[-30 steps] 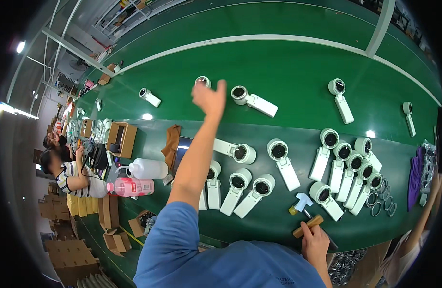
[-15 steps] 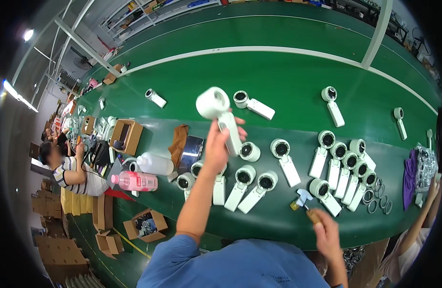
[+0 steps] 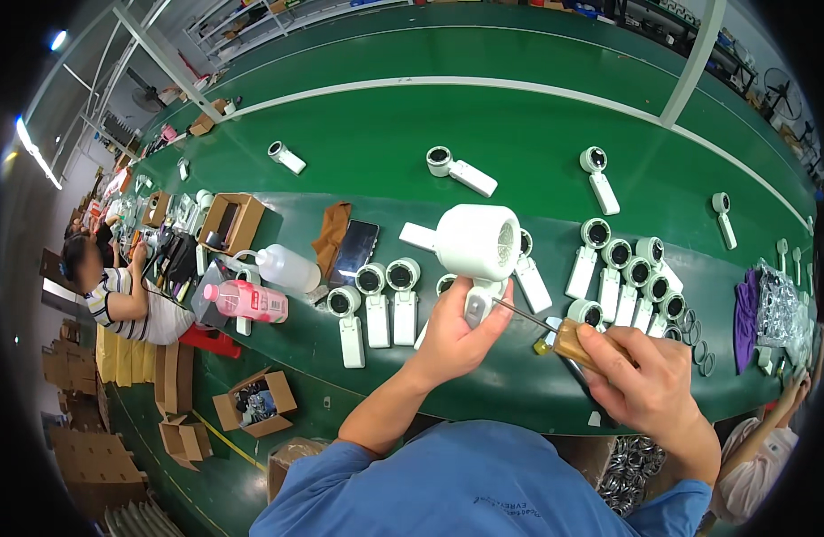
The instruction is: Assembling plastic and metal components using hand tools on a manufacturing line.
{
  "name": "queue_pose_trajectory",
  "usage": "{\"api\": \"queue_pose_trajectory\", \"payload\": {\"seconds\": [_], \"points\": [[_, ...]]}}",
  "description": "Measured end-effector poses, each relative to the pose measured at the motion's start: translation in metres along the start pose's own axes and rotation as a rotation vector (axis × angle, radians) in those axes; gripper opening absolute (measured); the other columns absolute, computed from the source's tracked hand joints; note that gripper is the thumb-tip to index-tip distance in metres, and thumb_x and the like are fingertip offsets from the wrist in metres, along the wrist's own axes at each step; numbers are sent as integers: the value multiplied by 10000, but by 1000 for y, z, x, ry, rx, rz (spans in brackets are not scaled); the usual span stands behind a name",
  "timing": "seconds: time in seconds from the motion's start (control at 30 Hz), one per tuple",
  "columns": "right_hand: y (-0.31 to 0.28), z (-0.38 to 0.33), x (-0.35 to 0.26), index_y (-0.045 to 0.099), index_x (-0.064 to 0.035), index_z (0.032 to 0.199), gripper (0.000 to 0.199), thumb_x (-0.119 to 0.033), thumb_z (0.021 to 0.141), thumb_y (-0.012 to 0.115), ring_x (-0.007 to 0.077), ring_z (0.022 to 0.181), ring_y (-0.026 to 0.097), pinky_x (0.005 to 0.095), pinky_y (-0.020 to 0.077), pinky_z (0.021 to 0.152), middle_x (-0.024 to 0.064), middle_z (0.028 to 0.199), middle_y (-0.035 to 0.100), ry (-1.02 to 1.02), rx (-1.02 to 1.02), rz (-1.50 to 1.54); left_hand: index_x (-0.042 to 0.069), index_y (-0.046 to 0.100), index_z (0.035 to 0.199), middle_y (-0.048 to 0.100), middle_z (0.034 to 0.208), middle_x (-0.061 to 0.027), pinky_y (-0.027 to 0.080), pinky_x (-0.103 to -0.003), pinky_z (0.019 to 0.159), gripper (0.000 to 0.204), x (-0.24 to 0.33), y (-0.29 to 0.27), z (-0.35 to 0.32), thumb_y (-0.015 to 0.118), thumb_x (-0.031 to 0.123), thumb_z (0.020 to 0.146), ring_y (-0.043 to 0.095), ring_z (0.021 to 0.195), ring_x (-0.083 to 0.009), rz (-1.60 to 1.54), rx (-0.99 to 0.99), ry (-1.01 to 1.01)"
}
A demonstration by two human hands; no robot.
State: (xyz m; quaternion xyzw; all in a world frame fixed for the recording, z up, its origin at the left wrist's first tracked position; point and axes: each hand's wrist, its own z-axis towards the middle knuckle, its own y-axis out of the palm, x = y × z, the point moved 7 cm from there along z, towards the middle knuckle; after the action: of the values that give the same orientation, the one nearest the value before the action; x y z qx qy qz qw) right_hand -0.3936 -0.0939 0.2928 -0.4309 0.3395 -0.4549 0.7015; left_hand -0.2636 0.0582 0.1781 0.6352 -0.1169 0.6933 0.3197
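My left hand (image 3: 452, 340) is closed around the handle of a white handheld fan (image 3: 468, 240), holding it above the table with its round head upward and grille turned right. My right hand (image 3: 649, 380) grips a wooden-handled screwdriver (image 3: 575, 345). Its thin metal shaft points up-left and meets the fan near the joint below the head; the tip cannot be made out. Behind the right hand, a small yellow-tipped tool (image 3: 544, 344) is partly hidden. More white fans (image 3: 377, 309) lie left of my hands, and a cluster of several fans (image 3: 616, 268) lies to the right.
Grey rings (image 3: 701, 354), a purple cloth (image 3: 746, 318) and a clear plastic bag (image 3: 781, 309) lie at right. A phone (image 3: 355, 251), a brown cloth (image 3: 332, 237), a white bottle (image 3: 288, 268) and a pink bottle (image 3: 251, 301) are at left. Co-workers sit at both sides.
My left hand has brought the fan down and nearer, turning its head. My right hand has moved up and left with the screwdriver, whose shaft now reaches the fan.
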Motion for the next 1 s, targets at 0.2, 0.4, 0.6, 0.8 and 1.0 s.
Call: {"api": "queue_pose_trajectory", "payload": {"seconds": [0.2, 0.4, 0.6, 0.8, 1.0], "points": [[-11, -3, -13, 691, -142, 1294, 545, -208, 764, 799, 137, 529, 551, 285, 427, 442, 43, 864, 620, -89, 36, -124, -52, 449, 1410, 611, 1028, -64, 462, -242, 689, 491, 5, 1, -5, 610, 79, 965, 562, 809, -94, 221, -24, 76], [3, -19, -10, 684, -119, 1281, 448, -175, 840, 739, 138, 470, 507, 268, 389, 427, 72, 781, 615, 42, -28, 166, -39, 565, 1228, 654, 997, -104, 491, -283, 709, 308, 2, 7, -17, 629, 95, 959, 617, 820, -152, 512, -27, 242], [49, -48, -1, 654, -55, 1272, 375, -190, 923, 663, 137, 461, 502, 236, 371, 433, 92, 781, 627, 1016, -388, 1601, 2, 615, 1064, 673, 869, -134, 497, -358, 645, 188, 7, 3, -14, 660, 112, 919, 639, 711, -247, 467, 27, 297], [49, -48, -6, 657, -46, 1246, 321, -177, 953, 637, 124, 483, 514, 225, 380, 447, 97, 818, 649, 1085, -431, 1648, -54, 617, 1162, 672, 1020, -106, 521, -302, 762, 242, -1, 9, -20, 644, 35, 939, 643, 877, -157, 413, -29, 237], [47, -50, -4, 670, -50, 1208, 258, -154, 977, 617, 105, 518, 534, 217, 397, 467, 99, 874, 680, 947, -431, 1360, -8, 612, 1067, 664, 866, -132, 498, -360, 661, 200, 10, 17, -21, 662, 91, 901, 633, 711, -276, 501, -6, 366]]}}
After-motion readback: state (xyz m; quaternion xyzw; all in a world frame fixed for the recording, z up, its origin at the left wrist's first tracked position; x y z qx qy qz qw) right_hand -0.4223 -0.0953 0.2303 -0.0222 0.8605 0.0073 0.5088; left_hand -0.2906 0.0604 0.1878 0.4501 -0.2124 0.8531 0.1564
